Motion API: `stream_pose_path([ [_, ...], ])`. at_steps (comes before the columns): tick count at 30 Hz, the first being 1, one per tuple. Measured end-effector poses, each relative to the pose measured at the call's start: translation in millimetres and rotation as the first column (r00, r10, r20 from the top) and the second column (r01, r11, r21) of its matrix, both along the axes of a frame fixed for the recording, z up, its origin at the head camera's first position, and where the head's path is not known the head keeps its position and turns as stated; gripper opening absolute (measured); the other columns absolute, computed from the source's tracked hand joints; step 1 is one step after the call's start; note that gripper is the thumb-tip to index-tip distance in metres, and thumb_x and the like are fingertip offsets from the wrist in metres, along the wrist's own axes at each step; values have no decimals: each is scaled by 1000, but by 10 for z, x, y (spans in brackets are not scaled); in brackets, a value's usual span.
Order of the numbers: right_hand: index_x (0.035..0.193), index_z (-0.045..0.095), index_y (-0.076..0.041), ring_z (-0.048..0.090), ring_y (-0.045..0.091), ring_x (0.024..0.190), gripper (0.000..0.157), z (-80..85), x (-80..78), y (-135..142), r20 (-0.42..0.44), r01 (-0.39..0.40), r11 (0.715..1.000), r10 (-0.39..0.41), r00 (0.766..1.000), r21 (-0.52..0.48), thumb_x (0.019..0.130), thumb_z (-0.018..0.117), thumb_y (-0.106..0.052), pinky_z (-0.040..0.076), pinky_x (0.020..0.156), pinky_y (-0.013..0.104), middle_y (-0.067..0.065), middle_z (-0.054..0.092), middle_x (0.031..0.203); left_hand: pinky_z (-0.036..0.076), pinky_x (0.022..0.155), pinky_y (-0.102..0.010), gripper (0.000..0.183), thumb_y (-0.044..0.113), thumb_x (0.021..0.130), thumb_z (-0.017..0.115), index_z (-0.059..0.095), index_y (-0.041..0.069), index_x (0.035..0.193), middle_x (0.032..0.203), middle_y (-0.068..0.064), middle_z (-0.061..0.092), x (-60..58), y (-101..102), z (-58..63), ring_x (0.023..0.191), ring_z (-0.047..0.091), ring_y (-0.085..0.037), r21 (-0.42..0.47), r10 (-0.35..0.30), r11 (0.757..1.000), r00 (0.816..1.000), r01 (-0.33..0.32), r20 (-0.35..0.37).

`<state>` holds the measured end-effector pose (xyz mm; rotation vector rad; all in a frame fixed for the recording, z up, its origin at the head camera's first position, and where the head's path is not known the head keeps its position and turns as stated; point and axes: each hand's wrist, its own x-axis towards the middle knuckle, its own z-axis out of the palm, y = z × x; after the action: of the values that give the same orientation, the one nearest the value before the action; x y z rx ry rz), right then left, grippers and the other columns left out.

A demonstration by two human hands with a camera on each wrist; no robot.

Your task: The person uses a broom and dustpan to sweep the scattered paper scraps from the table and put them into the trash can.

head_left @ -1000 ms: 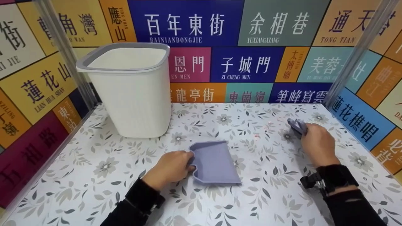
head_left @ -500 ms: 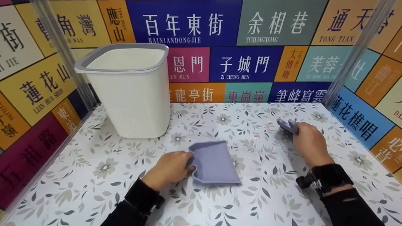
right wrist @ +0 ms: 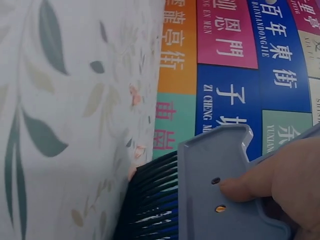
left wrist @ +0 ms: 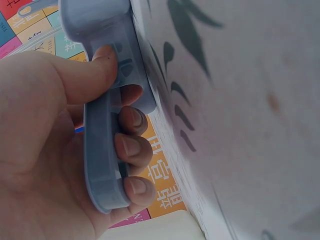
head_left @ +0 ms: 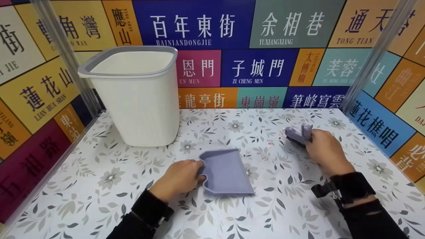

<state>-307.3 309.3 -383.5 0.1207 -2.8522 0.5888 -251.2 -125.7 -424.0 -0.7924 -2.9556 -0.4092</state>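
A lavender dustpan (head_left: 229, 172) lies flat on the table, its wide edge facing right. My left hand (head_left: 179, 177) grips it by the handle (left wrist: 102, 150), fingers wrapped around and thumb on top in the left wrist view. To the right, my right hand (head_left: 327, 149) holds a small lavender hand brush (head_left: 297, 134). In the right wrist view its dark bristles (right wrist: 150, 200) reach down to the tabletop, and the thumb presses on the brush's body. Small pink scraps (head_left: 270, 143) lie left of the brush, and some pink scraps (right wrist: 134, 95) show near the bristles.
A tall white bin (head_left: 139, 109) with a grey rim stands at the back left, behind the dustpan. The table (head_left: 212, 215) has a floral cover. Walls of coloured panels with lettering (head_left: 192, 26) enclose the back and both sides.
My right hand has moved left with the brush, up to the pink scraps, and the brush has turned a little. The left hand and dustpan have stayed in place.
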Motion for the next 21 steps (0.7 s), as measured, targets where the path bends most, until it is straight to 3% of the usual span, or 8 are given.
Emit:
stream_pose_path([
  [5,97,66,1,67,49,92,16,133,43,-20,21,-35,999,36,999,-31,101,63,-14,53,78,64,34,70,108,57,73,-46,21,25,97,79,64,12,94,79,0,60,7,-1,-2,79,65,-26,-1,7,1000,1000,-7,11],
  [10,100,66,1,67,47,87,16,228,82,13,-18,-35,997,34,999,-74,101,63,-14,53,73,60,33,69,105,57,74,-45,21,28,98,79,64,13,94,79,0,59,-1,-1,-13,79,65,-25,-8,17,1000,1000,-17,24],
  [17,102,67,4,64,45,83,20,261,89,162,-64,39,997,-44,997,-73,104,61,-15,52,64,55,35,67,106,58,75,-45,20,26,98,79,65,12,97,80,0,60,-6,4,-8,78,64,-25,-2,14,1000,999,-14,31],
  [21,97,64,4,62,42,76,19,254,69,233,-92,84,994,-90,992,-65,104,58,-14,48,59,52,32,66,98,58,77,-45,19,26,98,79,66,12,98,81,0,61,-8,12,-12,80,65,-25,-2,28,1000,998,-28,47],
])
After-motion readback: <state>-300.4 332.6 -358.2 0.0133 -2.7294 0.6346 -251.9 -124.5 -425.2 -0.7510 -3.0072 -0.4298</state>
